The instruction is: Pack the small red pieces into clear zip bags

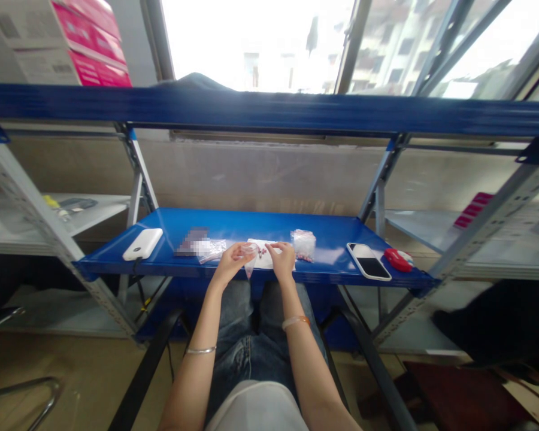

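Near the front edge of the blue shelf, my left hand (234,260) is closed on a small clear plastic bag (250,269), whose lower corner hangs past the edge. To its right, my right hand (284,260) has thumb and fingers drawn together in a pinch; anything between them is too small to make out. Several small dark red pieces (262,252) lie between the hands on a white sheet (269,261). Just beyond my right hand stands a clear bag with whitish and reddish contents (303,244). Another flat clear bag (212,250) lies left of my left hand.
A white power bank-like device (142,244) with a cable rests at the shelf's left end. On the right are a phone (369,261) and a red-and-white object (397,260). A blue beam (269,112) crosses above, and metal posts (144,179) frame the shelf.
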### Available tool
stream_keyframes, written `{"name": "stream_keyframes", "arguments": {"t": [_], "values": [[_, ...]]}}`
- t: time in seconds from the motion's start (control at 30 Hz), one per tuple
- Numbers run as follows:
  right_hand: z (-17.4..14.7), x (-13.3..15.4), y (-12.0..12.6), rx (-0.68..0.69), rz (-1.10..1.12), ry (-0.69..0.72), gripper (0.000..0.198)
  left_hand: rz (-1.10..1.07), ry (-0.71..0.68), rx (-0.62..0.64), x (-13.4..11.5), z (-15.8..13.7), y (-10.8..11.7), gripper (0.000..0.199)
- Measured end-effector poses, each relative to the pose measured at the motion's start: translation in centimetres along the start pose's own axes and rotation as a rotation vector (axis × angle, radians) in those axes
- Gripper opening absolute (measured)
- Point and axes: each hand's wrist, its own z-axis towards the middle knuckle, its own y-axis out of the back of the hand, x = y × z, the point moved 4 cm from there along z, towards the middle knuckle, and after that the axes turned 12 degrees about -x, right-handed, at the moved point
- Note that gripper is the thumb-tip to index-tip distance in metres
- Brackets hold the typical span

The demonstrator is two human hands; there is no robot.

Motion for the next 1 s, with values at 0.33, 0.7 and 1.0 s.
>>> {"name": "stream_keyframes", "arguments": {"t": [0.33,0.7,1.0], "values": [[0.4,5.0,1.5,0.172,0.441,0.051,0.025,0.038,-0.045,0.052,0.4,-0.2,-1.0,0.051],[0.0,-0.8,-2.3,0.313,-0.354,0.109,0.025,-0.01,0.026,-0.054,0.1,0.1,0.5,0.05],[-0.1,-1.0,-2.8,0.308,-0.348,0.126,0.021,-0.022,0.014,-0.058,-0.1,-0.1,0.5,0.05]]}}
